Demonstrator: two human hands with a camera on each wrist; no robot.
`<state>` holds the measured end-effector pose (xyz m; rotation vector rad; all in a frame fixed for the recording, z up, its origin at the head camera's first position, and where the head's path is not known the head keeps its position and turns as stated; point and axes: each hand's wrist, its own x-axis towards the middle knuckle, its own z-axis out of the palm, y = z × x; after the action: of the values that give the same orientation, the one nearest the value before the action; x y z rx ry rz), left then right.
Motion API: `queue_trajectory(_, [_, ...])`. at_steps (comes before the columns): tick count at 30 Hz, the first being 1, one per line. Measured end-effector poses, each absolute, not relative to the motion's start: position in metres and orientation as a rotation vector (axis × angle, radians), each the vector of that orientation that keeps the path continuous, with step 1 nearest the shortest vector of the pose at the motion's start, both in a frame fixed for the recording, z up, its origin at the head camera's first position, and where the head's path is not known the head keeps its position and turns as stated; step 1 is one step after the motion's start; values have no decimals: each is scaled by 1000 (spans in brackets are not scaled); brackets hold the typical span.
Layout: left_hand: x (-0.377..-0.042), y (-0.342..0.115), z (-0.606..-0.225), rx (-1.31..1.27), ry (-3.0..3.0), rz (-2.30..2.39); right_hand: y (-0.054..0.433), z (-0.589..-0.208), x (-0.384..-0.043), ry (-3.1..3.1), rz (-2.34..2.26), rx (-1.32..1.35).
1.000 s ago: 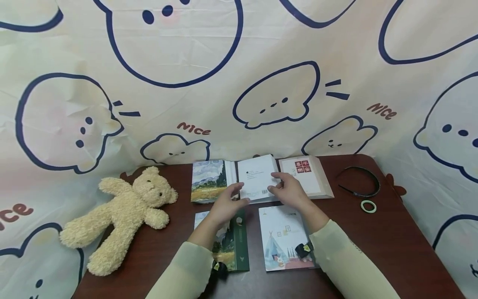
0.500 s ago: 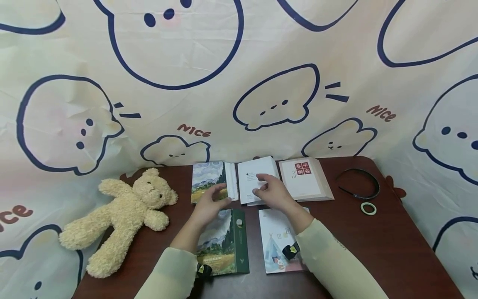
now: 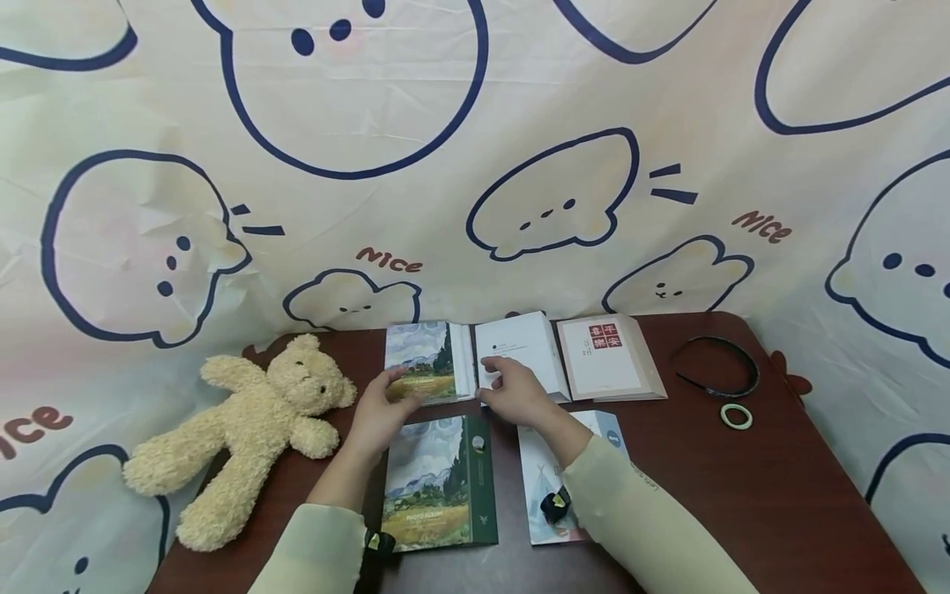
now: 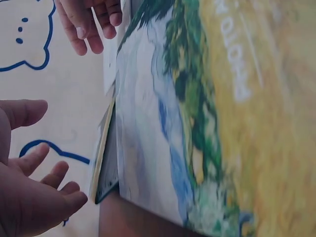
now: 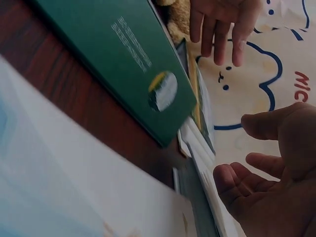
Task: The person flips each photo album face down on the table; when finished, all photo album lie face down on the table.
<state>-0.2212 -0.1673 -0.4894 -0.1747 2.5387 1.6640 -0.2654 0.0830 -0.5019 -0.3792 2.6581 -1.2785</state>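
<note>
My left hand (image 3: 378, 412) hovers by the lower left corner of a back-row book with a painted landscape cover (image 3: 419, 346), fingers relaxed and holding nothing. My right hand (image 3: 515, 392) is over the lower left part of a white book (image 3: 523, 334), thumb and fingers apart with nothing between them. To the right of that book lies another white one with a red square of characters (image 3: 612, 359). Nearer me are a photo album (image 3: 430, 487) with a green spine and a white booklet with a tent drawing (image 3: 538, 474), partly hidden by my right forearm.
A cream teddy bear (image 3: 260, 429) lies on the left of the dark wooden table (image 3: 712, 503). A black headband (image 3: 716, 367) and a pale green ring (image 3: 736, 417) are at the right. A cartoon-printed cloth (image 3: 416, 206) hangs behind the table.
Both hands have moved left across the back row of books. The left hand has gone from the white book to the painted one's left side; the right has crossed the white book.
</note>
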Motion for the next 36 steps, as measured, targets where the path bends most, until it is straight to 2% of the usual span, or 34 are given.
queue_trajectory(12, [-217, -192, -495, -313, 2512, 1656, 50, -503, -264, 2593, -1209, -562])
queue_trajectory(36, [-224, -200, -510, -380, 2394, 1691, 22, -507, -270, 2605, -1006, -562])
